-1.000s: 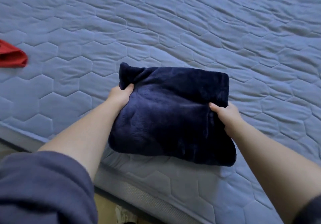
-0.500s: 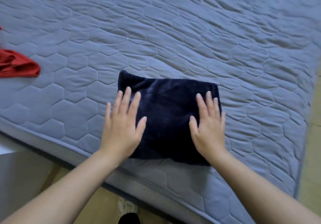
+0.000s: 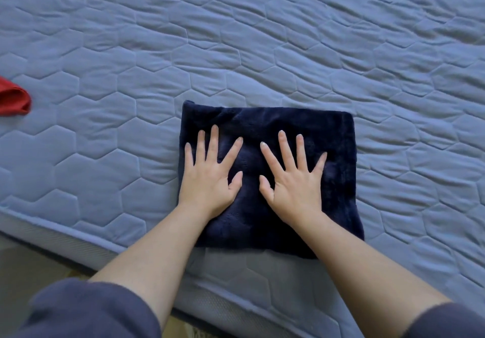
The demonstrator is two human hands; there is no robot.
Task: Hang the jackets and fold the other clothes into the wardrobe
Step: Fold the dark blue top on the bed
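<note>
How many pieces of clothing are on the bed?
2. A folded navy garment lies near the mattress edge under the left hand and right hand; a red garment sits far left, cut by the frame. Others may lie outside view.

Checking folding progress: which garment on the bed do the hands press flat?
The navy garment, folded square under the left hand and right hand; the red garment lies untouched far left.

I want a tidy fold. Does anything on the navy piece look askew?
Only slightly: the far left corner of the navy garment pokes past its top edge. Otherwise it lies square under the flat left hand and right hand.
</note>
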